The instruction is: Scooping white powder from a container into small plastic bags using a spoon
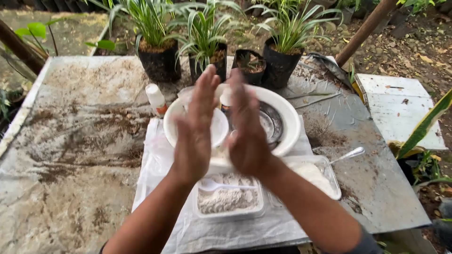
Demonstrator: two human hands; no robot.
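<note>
My left hand and my right hand are raised side by side over the table, palms facing each other, fingers straight and apart, holding nothing. Pale dust coats the left palm. Beneath them sits a white round pot with a smaller white bowl beside it. Closer to me lies a clear plastic tray of grey-white powder with a white spoon in it. A second clear tray of white powder holds a spoon with its handle sticking out to the right.
A white plastic sheet covers the soil-stained metal table. A small white bottle stands left of the pot. Black grow bags with striped green plants line the far edge. A white board lies to the right.
</note>
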